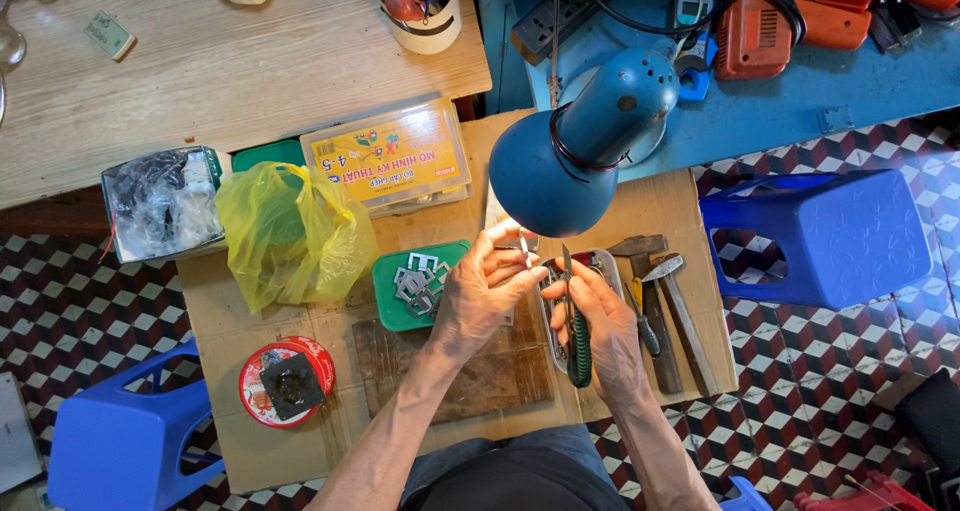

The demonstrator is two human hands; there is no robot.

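Observation:
My left hand (487,286) pinches a small thin pale metal piece (523,245) between thumb and fingertips, just under the blue lamp shade (572,151). My right hand (598,316) grips pliers with green and black handles (578,346), jaws pointing up toward the piece. Both hands hover over a wooden block (455,371) and a small grey tray (603,261) on a cardboard-covered low table (300,316). A green tray of several flat metal stampings (417,281) lies just left of my left hand.
Two hammers (675,311) and a screwdriver (643,326) lie right of my hands. A yellow plastic bag (290,231), clear parts box (395,156), red round tin (287,379) sit left. Blue stools (825,236) (120,441) flank the table; a blue shelf holds orange power tools (760,31).

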